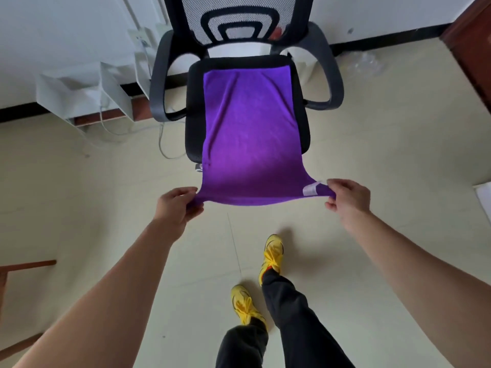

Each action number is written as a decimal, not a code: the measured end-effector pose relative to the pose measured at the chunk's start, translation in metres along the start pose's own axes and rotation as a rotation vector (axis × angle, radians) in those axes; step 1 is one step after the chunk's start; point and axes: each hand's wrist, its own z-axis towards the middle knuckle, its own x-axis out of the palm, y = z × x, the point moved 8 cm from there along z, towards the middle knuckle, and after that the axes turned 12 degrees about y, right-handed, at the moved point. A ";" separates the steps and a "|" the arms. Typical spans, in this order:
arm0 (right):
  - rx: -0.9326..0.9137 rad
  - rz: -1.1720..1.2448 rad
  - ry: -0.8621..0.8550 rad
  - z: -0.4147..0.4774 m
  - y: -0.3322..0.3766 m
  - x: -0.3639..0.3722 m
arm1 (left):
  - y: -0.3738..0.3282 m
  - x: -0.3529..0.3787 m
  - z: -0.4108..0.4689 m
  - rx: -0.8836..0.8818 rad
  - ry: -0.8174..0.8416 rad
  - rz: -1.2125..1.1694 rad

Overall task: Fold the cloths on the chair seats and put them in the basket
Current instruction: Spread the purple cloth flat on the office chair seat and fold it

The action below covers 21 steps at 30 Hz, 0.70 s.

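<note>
While the purple cloth lay spread over the black seat of the office chair, its near edge was lifted off the front of the seat and stretched between two bare hands. The left hand had its grip closed on the near left corner, thumb on top and fingers curled under the fabric. The right hand was pinched shut on the near right corner, just beside a small white label sewn at that edge. Between the two hands the hem sagged in a shallow curve above the pale floor. Long creases ran down the left part of the cloth from the far edge, which lay flat near the back of the seat, leaving a strip of black cushion showing on the far side and along both sides.

The chair had a mesh backrest and dark curved armrests, and it stood facing the person. Behind it to the left, white angled panels leaned at the wall, with pale cables trailing on the floor nearby. Below the hands were the person's dark trousers and yellow shoes, the right foot set ahead of the left. A brown wooden edge showed at the far left.
</note>
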 end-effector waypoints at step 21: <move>-0.353 -0.631 0.146 0.279 0.207 0.158 | -0.258 0.065 0.250 0.254 -0.298 0.979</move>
